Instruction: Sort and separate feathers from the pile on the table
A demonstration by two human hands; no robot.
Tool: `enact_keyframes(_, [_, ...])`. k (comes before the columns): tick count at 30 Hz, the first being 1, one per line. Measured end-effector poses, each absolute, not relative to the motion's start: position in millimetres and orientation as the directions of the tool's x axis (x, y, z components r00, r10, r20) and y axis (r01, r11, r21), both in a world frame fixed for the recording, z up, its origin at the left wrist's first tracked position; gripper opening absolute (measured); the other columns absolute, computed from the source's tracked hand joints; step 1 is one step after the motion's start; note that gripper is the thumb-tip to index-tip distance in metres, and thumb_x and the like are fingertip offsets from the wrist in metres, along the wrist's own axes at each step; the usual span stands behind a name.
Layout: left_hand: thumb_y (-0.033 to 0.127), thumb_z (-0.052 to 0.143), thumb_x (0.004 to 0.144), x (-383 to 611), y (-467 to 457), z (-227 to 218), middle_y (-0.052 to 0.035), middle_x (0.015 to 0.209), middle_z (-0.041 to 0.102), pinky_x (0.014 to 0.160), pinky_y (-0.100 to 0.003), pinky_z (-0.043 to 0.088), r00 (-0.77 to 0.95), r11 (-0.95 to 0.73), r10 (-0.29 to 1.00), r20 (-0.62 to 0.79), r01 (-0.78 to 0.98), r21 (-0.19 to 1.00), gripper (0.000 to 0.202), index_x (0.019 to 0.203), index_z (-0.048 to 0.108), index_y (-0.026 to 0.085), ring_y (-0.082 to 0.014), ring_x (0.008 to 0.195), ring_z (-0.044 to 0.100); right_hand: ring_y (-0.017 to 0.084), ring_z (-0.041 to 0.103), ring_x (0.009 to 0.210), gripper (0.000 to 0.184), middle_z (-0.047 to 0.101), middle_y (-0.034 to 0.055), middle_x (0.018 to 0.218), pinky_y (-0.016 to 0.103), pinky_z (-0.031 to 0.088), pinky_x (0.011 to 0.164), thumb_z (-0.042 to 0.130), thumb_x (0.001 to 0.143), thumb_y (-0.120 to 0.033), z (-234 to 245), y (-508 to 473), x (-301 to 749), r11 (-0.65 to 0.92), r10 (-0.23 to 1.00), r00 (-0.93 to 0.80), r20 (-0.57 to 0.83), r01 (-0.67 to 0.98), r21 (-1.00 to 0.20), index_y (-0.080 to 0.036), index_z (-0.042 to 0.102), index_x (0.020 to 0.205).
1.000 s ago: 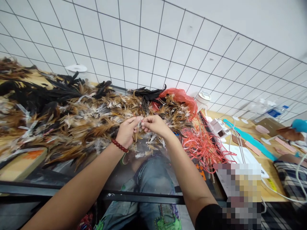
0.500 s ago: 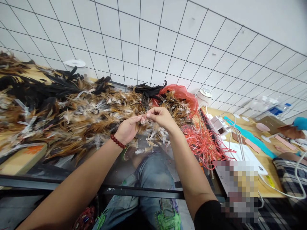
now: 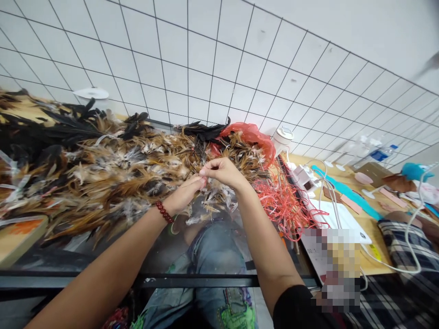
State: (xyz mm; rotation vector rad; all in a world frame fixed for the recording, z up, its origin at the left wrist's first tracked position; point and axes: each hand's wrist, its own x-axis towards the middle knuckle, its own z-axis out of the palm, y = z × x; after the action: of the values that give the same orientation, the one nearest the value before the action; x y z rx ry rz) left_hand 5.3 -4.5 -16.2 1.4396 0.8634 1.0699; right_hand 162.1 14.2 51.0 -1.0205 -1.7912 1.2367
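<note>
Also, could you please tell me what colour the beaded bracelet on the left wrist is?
Dark red: the round-beaded bracelet shows clearly in the head view.

A glass-topped bench (image 3: 103, 256) carries a broad heap of feathers (image 3: 103, 173), a red bag (image 3: 254, 137) and red strips (image 3: 288, 205).

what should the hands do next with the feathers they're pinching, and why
Probably draw the pinched feathers up and toward the body, clear of the feather pile. The left hand and right hand meet fingertip to fingertip right above the pile's near edge, so the small tuft between them sits against loose brown and white feathers. How firm the pinch is cannot be told.
</note>
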Motion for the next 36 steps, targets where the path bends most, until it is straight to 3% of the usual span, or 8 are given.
enact_keyframes(6, [0.037, 0.047, 0.082, 6, -5, -16, -0.0045, 0.09, 0.057, 0.091, -0.037, 0.041, 0.356, -0.247, 0.911, 0.206, 0.075, 0.966, 0.022, 0.072, 0.056, 0.019, -0.0207, 0.09, 0.051, 0.012, 0.061, 0.061, 0.019, 0.068, 0.0013, 0.064, 0.024, 0.047, 0.063, 0.073, 0.073, -0.031, 53, 13, 162, 0.263, 0.912, -0.395, 0.112, 0.352, -0.898, -0.013, 0.068, 0.068])
enact_keyframes(9, [0.036, 0.051, 0.08, 6, -6, -14, -0.0044, 0.085, 0.058, 0.091, -0.036, 0.04, 0.364, -0.305, 0.899, 0.243, 0.124, 0.944, 0.022, 0.066, 0.056, 0.02, -0.0217, 0.089, 0.05, 0.011, 0.061, 0.061, 0.011, 0.068, 0.0003, 0.065, 0.023, 0.047, 0.064, 0.07, 0.074, -0.024, 54, 11, 159, 0.275, 0.918, -0.381, 0.11, 0.413, -0.868, -0.014, 0.07, 0.071])
enact_keyframes(13, [0.035, 0.053, 0.079, 6, -5, -17, -0.0029, 0.075, 0.055, 0.083, -0.033, 0.04, 0.287, -0.274, 0.925, 0.249, 0.047, 0.961, 0.023, 0.061, 0.054, 0.021, -0.0208, 0.08, 0.048, 0.011, 0.062, 0.062, 0.012, 0.068, 0.0002, 0.064, 0.023, 0.047, 0.065, 0.069, 0.076, -0.026, 54, 10, 157, 0.305, 0.906, -0.399, 0.138, 0.393, -0.867, -0.014, 0.07, 0.071])
enact_keyframes(17, [0.035, 0.052, 0.081, 5, -2, -18, -0.0017, 0.074, 0.052, 0.079, -0.03, 0.039, 0.161, -0.204, 0.963, 0.214, -0.076, 0.976, 0.022, 0.063, 0.052, 0.021, -0.0188, 0.077, 0.046, 0.012, 0.062, 0.072, 0.014, 0.071, 0.0018, 0.078, 0.024, 0.047, 0.072, 0.065, 0.081, -0.027, 56, 10, 159, 0.354, 0.92, -0.321, 0.225, 0.434, -0.829, -0.015, 0.072, 0.08])
enact_keyframes(23, [0.038, 0.052, 0.081, 2, 3, -19, -0.0015, 0.073, 0.048, 0.078, -0.029, 0.039, 0.159, -0.225, 0.958, 0.237, -0.092, 0.97, 0.026, 0.061, 0.049, 0.022, -0.0189, 0.076, 0.043, 0.012, 0.066, 0.076, 0.019, 0.073, 0.0002, 0.08, 0.025, 0.049, 0.077, 0.062, 0.081, -0.015, 56, 8, 161, 0.395, 0.825, -0.543, 0.155, 0.359, -0.846, -0.017, 0.073, 0.096])
enact_keyframes(28, [0.034, 0.045, 0.086, 0, 4, -21, -0.0012, 0.068, 0.045, 0.083, -0.029, 0.037, 0.188, -0.279, 0.942, 0.277, -0.019, 0.96, 0.031, 0.058, 0.046, 0.022, -0.0193, 0.076, 0.043, 0.013, 0.063, 0.07, 0.01, 0.072, 0.0006, 0.071, 0.024, 0.046, 0.072, 0.063, 0.079, -0.015, 55, 6, 154, 0.426, 0.877, -0.426, 0.224, 0.471, -0.772, -0.016, 0.073, 0.076])
enact_keyframes(32, [0.034, 0.05, 0.086, 2, 3, -18, -0.0019, 0.074, 0.053, 0.083, -0.029, 0.037, 0.146, -0.286, 0.946, 0.291, -0.055, 0.957, 0.028, 0.063, 0.057, 0.021, -0.0188, 0.08, 0.047, 0.012, 0.057, 0.065, 0.015, 0.068, -0.0006, 0.069, 0.023, 0.042, 0.067, 0.057, 0.08, -0.014, 56, 6, 151, 0.469, 0.877, -0.396, 0.271, 0.585, -0.662, -0.017, 0.067, 0.07])
enact_keyframes(36, [0.034, 0.065, 0.076, 5, -2, -8, -0.0018, 0.076, 0.06, 0.078, -0.027, 0.04, 0.053, -0.1, 0.992, 0.115, -0.235, 0.967, 0.017, 0.069, 0.066, 0.018, -0.0164, 0.078, 0.052, 0.012, 0.053, 0.068, 0.012, 0.065, -0.0006, 0.072, 0.023, 0.039, 0.067, 0.055, 0.079, -0.013, 54, 8, 152, 0.515, 0.857, -0.382, 0.346, 0.623, -0.589, -0.017, 0.064, 0.073])
